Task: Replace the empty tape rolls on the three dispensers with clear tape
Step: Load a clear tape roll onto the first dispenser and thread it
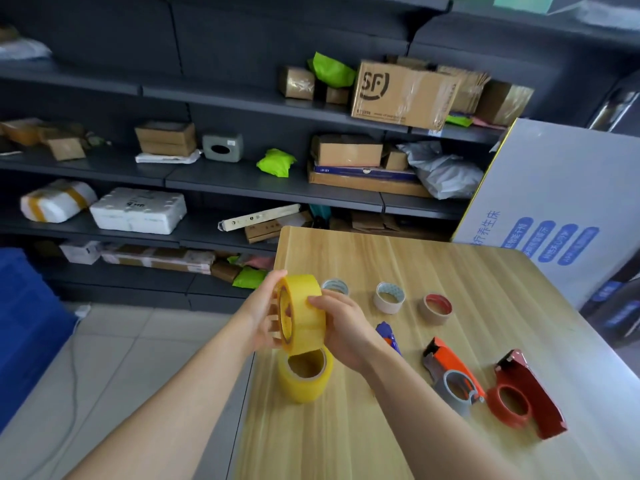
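The wood-grain laminate desk carries every part. Near its right side lie the red dispenser and the orange dispenser, both of smooth moulded plastic. Their round hubs appear to us unloaded. A blue dispenser is mostly hidden behind our right wrist.

We hold one clear tape roll on edge above the desk's left corner. It is a thick, glossy winding, yellowish and translucent. The left hand curls its fingers against the roll's open face. The right hand sets its thumb on the outer wrap. Both grips are closed on this roll. Just below it, a second full roll stands flat on the desk.

Three empty cores stand in a row farther back, thin cardboard rings.

We judge the old cores removed and loading in hand. The next move calls for locating the free end, then seating the roll squarely on a hub.
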{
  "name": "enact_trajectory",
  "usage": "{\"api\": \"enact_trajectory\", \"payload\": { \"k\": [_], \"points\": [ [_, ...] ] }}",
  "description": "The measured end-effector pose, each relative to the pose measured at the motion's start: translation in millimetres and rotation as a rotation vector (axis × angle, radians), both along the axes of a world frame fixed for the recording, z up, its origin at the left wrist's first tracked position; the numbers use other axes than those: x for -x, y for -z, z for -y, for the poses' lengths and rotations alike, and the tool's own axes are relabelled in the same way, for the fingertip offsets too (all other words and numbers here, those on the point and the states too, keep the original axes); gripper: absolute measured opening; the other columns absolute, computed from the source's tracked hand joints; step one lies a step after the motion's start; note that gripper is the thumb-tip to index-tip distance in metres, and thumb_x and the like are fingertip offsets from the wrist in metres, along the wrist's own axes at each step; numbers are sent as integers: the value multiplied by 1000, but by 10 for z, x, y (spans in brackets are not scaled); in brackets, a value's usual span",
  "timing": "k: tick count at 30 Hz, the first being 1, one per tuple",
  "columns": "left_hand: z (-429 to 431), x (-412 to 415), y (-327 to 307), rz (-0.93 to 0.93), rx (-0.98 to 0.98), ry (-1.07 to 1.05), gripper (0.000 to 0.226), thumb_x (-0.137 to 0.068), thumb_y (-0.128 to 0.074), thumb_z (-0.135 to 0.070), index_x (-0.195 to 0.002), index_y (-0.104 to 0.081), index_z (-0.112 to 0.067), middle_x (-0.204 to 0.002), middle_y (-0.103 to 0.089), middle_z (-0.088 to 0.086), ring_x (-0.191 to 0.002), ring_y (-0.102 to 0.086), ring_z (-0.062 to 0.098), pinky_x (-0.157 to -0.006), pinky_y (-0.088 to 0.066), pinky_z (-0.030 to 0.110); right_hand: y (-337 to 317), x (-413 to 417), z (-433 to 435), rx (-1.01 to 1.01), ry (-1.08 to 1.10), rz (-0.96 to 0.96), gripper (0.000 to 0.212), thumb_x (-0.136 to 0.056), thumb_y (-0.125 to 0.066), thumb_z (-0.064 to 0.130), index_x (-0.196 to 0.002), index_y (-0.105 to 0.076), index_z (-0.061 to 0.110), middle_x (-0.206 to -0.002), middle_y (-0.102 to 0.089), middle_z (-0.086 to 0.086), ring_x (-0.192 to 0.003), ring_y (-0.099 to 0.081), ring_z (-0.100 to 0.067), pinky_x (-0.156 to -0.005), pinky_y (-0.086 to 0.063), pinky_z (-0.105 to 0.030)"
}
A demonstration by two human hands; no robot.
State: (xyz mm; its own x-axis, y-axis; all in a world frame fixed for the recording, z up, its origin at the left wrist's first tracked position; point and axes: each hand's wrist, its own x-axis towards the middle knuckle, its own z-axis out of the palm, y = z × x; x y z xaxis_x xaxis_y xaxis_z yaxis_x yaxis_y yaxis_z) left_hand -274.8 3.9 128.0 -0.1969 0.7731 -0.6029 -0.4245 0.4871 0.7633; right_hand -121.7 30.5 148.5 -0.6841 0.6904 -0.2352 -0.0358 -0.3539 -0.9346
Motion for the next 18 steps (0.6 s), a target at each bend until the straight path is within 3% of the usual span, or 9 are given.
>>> {"api": "enact_trajectory", "payload": {
  "k": [2,6,10,14,16,18],
  "points": [
    [-16,-68,-52,68,42,7,64,-78,-51,-68,-107,-66,-13,-95,-65,12,-86,-61,31,-70,-50,41,-36,-60,-32,-38,-56,-48,19,-86,-54,4,-101,-66,5,-84,-74,-9,-77,-71,-21,-68,-58,-32],
    [-76,-276,-75,45,58,-17,79,-78,-41,-80,-108,-67,-12,-106,-69,16,-99,-63,39,-82,-53,51,-111,-215,-157,-61,-85,-55,36,-86,-56,7,-120,-62,1,-114,-68,-24,-105,-65,-38,-96,-50,-51],
    [-176,-641,-117,13,-83,-73,77,-76,-41,-80,-106,-70,-16,-108,-69,14,-106,-63,33,-91,-50,51,-165,-475,-315,-55,-35,-29,29,-93,-56,12,-116,-65,-3,-114,-69,-25,-106,-66,-38,-98,-50,-52],
    [-262,-1092,-206,-60,-241,-134,65,-75,-49,-70,-106,-70,-17,-108,-71,15,-103,-65,30,-87,-52,44,-258,-828,-476,-45,-10,-28,23,-98,-54,15,-102,-69,-1,-99,-74,-20,-94,-72,-31,-85,-59,-45],
    [-319,-1250,-229,-58,-254,-147,58,-81,-52,-65,-107,-70,-16,-107,-71,14,-99,-66,28,-79,-53,41,-287,-1007,-554,-53,-28,-32,24,-99,-52,17,-99,-69,1,-95,-74,-18,-88,-73,-27,-74,-61,-38],
    [-385,-1376,-258,-67,-187,-142,57,-81,-54,-65,-110,-69,-18,-110,-70,13,-99,-66,28,-76,-52,40,-291,-1163,-620,-50,-55,-34,27,-101,-50,21,-97,-70,2,-96,-74,-19,-88,-72,-28,-75,-61,-38]
  ]
}}
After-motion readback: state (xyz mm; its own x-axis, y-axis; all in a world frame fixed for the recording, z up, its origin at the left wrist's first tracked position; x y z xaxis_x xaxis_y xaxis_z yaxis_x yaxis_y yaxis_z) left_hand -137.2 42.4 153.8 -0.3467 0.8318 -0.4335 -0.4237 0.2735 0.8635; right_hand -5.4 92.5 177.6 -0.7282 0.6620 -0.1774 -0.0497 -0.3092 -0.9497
